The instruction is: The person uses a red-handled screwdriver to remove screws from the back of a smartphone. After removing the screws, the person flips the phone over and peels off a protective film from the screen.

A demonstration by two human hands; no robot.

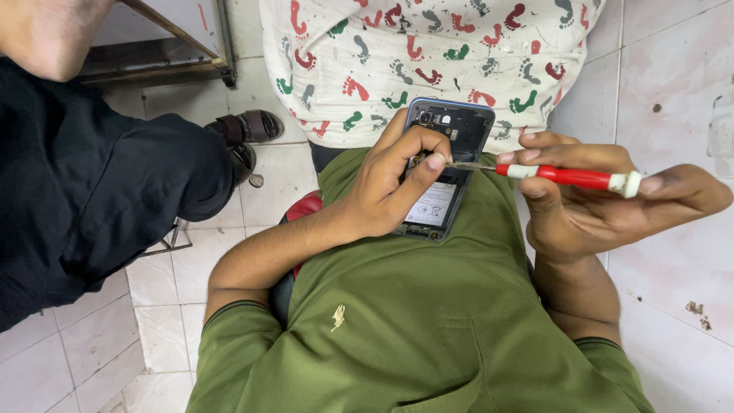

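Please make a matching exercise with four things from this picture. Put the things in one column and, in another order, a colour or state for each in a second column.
Things:
1. screwdriver
2. opened phone
3. polo shirt
4. sandal

Descriptions:
A. green, worn by the person
B. red handle with white ends, in the right hand
C. dark, on the tiled floor
D. back cover off, gripped by the left hand

Pairs: 1-B, 2-D, 3-A, 4-C

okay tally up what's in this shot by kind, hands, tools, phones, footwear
Hands: 2, the left hand and the right hand
Screwdrivers: 1, the red and white screwdriver
Phones: 1, the opened smartphone with its back cover off
Sandals: 1, a dark sandal
Total: 5
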